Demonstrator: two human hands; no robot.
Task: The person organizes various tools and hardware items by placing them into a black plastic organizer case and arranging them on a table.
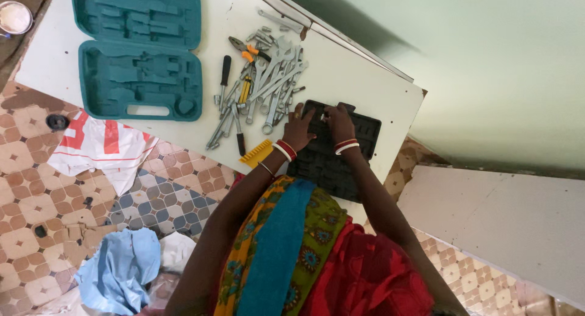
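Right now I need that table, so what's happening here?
A person has both hands on a black tool tray at the table's near edge. The left hand and right hand press at its far end; whether either grips anything small is too hard to tell. A heap of wrenches and screwdrivers lies loose beside it, and an open teal case sits empty further along.

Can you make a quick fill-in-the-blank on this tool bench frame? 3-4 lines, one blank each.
1. Both hands, left hand and right hand, rest on a ____-coloured moulded tray.
2. The open empty tool case is ____ in colour.
3. The pile of wrenches lies between the tool case and the ____.
4. The small comb-like holder by the left wrist is ____.

Missing words: black; teal; tray; yellow
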